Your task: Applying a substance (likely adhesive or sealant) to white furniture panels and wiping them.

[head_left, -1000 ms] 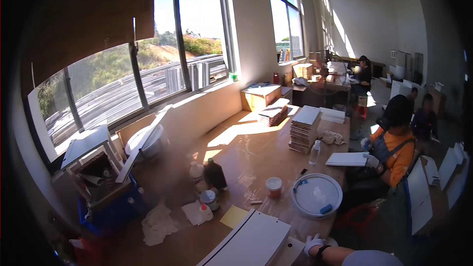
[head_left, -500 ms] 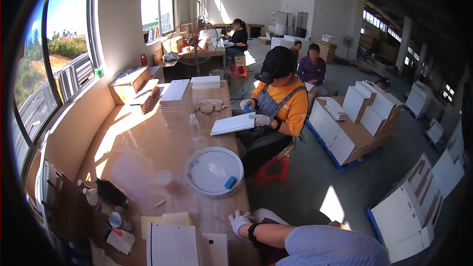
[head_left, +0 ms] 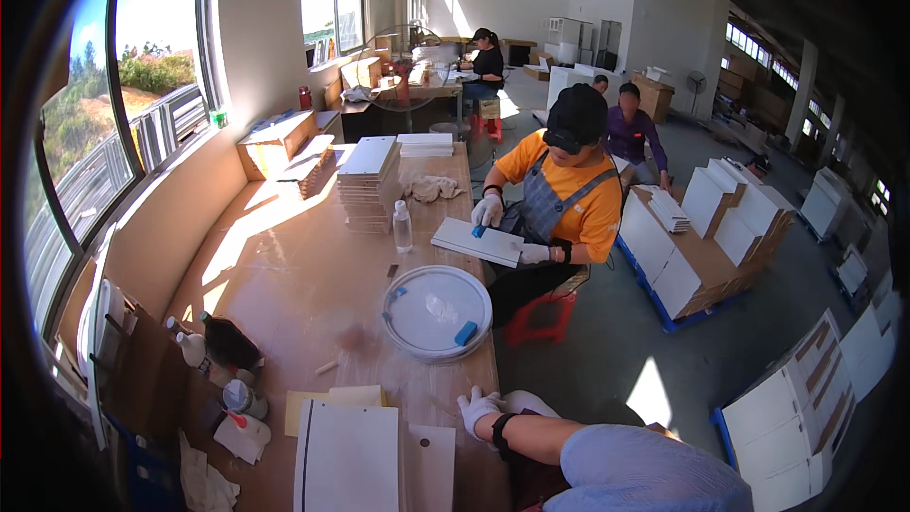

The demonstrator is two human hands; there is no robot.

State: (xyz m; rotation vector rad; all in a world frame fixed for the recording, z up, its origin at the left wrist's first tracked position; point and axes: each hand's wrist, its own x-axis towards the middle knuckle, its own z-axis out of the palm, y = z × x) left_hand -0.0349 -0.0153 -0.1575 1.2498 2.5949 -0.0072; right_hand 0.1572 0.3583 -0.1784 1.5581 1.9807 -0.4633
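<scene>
My right hand [head_left: 481, 410], in a white glove with a black band at the wrist, rests on the near right edge of the wooden table [head_left: 284, 289]. Its fingers are spread and nothing shows in them. Next to it lie a white panel with a dark hole [head_left: 431, 465] and a larger white panel with a dark stripe [head_left: 351, 460], with yellowish sheets [head_left: 365, 395] behind. Beyond the hand, a round white lid-like tray [head_left: 403, 327] carries a blue block [head_left: 464, 333] and smaller blue pieces. My left hand is out of view.
Across the tray, a co-worker in orange [head_left: 578, 194] presses a blue block on a white board [head_left: 474, 241]. A clear bottle [head_left: 403, 228], cloth [head_left: 431, 189] and panel stack [head_left: 365, 194] stand farther back. Bottles [head_left: 230, 346] line the left. Palletised boards [head_left: 701, 237] occupy the floor at right.
The view has swung slightly left, so everything appears farther right. My right hand stays at the table edge. The co-worker's blue block has come onto the board, which tilts differently.
</scene>
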